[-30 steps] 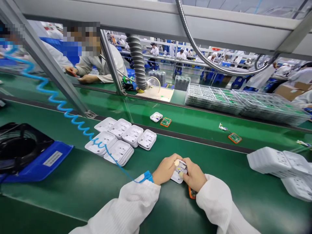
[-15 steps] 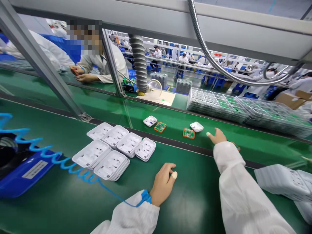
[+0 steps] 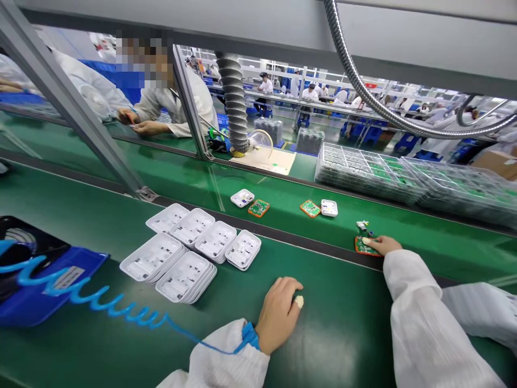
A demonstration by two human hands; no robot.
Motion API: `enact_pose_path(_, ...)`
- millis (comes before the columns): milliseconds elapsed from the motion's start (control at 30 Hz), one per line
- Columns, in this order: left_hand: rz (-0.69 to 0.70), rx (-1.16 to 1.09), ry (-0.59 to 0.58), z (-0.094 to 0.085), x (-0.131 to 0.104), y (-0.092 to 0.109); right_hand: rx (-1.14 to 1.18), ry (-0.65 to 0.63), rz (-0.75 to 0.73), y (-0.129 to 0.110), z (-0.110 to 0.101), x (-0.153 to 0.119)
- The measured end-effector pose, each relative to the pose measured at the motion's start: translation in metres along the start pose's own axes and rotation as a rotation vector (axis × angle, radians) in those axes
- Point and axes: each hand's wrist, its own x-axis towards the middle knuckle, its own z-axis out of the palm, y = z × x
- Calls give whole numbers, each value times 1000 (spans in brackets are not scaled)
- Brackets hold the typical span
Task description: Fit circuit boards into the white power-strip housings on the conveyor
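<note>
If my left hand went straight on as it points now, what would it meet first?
Likely the dark strip edging the green belt, though the left hand may pass above it.

No text can be read — the print on the white label [image 3: 75, 274] of the blue base [image 3: 38, 304] is blurred.

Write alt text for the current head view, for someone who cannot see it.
A person's right hand touches an orange-edged green circuit board on a green belt. The left hand is open and empty over the green worktable, to the right of stacked white plastic housings.
</note>
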Motion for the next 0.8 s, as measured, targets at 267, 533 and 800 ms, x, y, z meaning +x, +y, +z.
enact_pose_path(267,22,21,7,0,-1,0,259,-277,-404,-50,40,-139)
enact_pose_path(533,37,14,1,2,-2,-2,269,51,-638,-71,67,-209)
enact_pose_path(800,-82,269,65,-10,-17,7,197,105,-762,-87,88,-209)
